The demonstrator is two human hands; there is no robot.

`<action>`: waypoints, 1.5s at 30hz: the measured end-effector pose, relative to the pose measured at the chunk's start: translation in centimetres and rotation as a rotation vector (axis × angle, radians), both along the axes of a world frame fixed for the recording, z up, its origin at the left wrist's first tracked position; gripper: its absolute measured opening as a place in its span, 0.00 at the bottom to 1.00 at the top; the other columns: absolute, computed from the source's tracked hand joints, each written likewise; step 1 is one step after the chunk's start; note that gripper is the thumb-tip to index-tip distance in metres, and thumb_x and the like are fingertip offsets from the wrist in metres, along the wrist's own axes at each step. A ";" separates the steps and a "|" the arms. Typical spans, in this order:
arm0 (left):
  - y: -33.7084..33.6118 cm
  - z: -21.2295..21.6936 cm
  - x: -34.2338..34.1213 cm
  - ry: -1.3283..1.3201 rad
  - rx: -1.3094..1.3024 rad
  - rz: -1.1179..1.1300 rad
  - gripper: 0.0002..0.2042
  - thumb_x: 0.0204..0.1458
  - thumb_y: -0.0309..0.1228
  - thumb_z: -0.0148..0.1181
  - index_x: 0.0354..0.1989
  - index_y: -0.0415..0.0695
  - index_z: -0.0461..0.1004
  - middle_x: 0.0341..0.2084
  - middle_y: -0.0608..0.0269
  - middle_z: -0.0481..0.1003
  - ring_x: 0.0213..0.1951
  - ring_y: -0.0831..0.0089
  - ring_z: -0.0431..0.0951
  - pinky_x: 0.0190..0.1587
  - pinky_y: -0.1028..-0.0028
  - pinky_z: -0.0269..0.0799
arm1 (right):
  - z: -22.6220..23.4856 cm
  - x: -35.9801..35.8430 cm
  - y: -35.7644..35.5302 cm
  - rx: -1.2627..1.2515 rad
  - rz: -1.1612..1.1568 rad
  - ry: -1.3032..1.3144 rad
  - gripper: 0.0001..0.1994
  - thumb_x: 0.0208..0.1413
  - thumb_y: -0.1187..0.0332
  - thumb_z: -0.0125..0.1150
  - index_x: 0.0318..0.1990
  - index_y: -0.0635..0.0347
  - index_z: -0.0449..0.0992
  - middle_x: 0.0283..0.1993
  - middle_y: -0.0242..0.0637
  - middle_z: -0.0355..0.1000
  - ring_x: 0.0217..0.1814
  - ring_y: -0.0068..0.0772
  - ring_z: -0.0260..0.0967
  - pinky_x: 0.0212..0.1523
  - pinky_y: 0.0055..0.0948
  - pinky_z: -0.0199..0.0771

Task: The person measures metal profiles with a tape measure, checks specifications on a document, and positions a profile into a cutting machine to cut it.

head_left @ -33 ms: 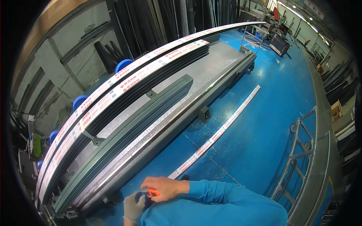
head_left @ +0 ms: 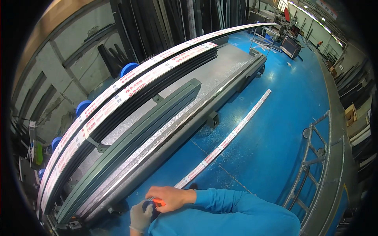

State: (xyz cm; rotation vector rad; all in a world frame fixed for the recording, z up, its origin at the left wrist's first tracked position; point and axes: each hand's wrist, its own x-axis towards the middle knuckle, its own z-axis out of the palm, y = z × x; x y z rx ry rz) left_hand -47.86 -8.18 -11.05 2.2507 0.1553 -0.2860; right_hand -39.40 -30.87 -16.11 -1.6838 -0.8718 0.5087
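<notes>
Fingers wrapped round the orange tool (head_left: 159, 202), my right hand (head_left: 170, 198) has it, low before me! Gloved left hand (head_left: 140, 216) curls in right alongside; what that one's gripping, I can't tell.

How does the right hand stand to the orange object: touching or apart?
Touching. The head view shows the right hand curled around the orange object, with no gap visible between them.

The right hand (head_left: 169, 198) partly hides an orange object (head_left: 159, 202).
</notes>
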 end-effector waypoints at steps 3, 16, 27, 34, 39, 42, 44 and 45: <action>1.8 -1.5 -1.7 0.082 -0.063 -0.016 0.13 0.55 0.33 0.58 0.38 0.35 0.82 0.21 0.60 0.79 0.23 0.66 0.74 0.30 0.71 0.71 | 0.4 -1.7 3.2 0.029 0.048 0.034 0.26 0.50 0.68 0.66 0.59 0.55 0.72 0.57 0.40 0.71 0.47 0.47 0.72 0.47 0.38 0.74; 11.1 -3.7 -9.7 0.276 -0.586 -0.160 0.14 0.63 0.31 0.51 0.47 0.35 0.79 0.29 0.56 0.81 0.26 0.70 0.76 0.33 0.74 0.71 | 1.0 -12.0 13.2 -0.012 0.047 0.142 0.24 0.50 0.65 0.66 0.56 0.58 0.73 0.55 0.42 0.70 0.49 0.47 0.70 0.52 0.40 0.73; 18.3 -4.7 -23.5 0.214 -0.594 0.127 0.19 0.61 0.43 0.58 0.47 0.37 0.80 0.37 0.60 0.81 0.38 0.72 0.74 0.48 0.74 0.70 | 2.5 -18.4 20.2 -0.246 0.400 -0.063 0.27 0.54 0.63 0.69 0.61 0.58 0.72 0.54 0.44 0.70 0.51 0.46 0.70 0.55 0.36 0.72; 15.2 -3.2 -35.9 0.040 -0.677 0.664 0.19 0.61 0.41 0.60 0.49 0.37 0.80 0.39 0.63 0.80 0.39 0.74 0.72 0.50 0.75 0.68 | 2.6 -22.1 26.9 -0.190 0.923 0.122 0.27 0.54 0.63 0.69 0.62 0.57 0.73 0.53 0.42 0.69 0.49 0.42 0.70 0.54 0.35 0.72; 11.9 -2.6 -42.1 -0.038 -0.752 0.979 0.16 0.60 0.37 0.60 0.48 0.36 0.80 0.38 0.66 0.80 0.38 0.75 0.71 0.50 0.77 0.67 | 1.4 -25.9 29.9 -0.065 1.179 0.088 0.27 0.55 0.63 0.69 0.62 0.57 0.73 0.52 0.41 0.69 0.48 0.40 0.70 0.54 0.34 0.72; 10.6 -2.6 -45.1 -0.029 -0.693 1.101 0.15 0.59 0.35 0.60 0.47 0.36 0.80 0.38 0.67 0.80 0.38 0.75 0.71 0.49 0.77 0.67 | 1.0 -28.5 31.4 -0.064 1.290 0.129 0.27 0.55 0.63 0.69 0.62 0.57 0.73 0.52 0.40 0.69 0.47 0.39 0.70 0.53 0.33 0.72; 10.6 -2.7 -46.2 -0.042 -0.679 1.158 0.14 0.59 0.34 0.60 0.47 0.36 0.80 0.38 0.67 0.80 0.38 0.76 0.71 0.49 0.77 0.67 | 0.9 -29.6 32.7 -0.072 1.348 0.132 0.26 0.55 0.63 0.69 0.62 0.57 0.73 0.51 0.40 0.69 0.47 0.39 0.69 0.53 0.33 0.72; 10.8 -2.7 -46.6 -0.034 -0.690 1.180 0.14 0.59 0.34 0.60 0.47 0.36 0.80 0.37 0.67 0.79 0.38 0.76 0.71 0.48 0.77 0.67 | 0.8 -30.1 33.4 -0.075 1.370 0.130 0.26 0.55 0.63 0.69 0.61 0.58 0.73 0.52 0.40 0.69 0.47 0.39 0.69 0.53 0.33 0.72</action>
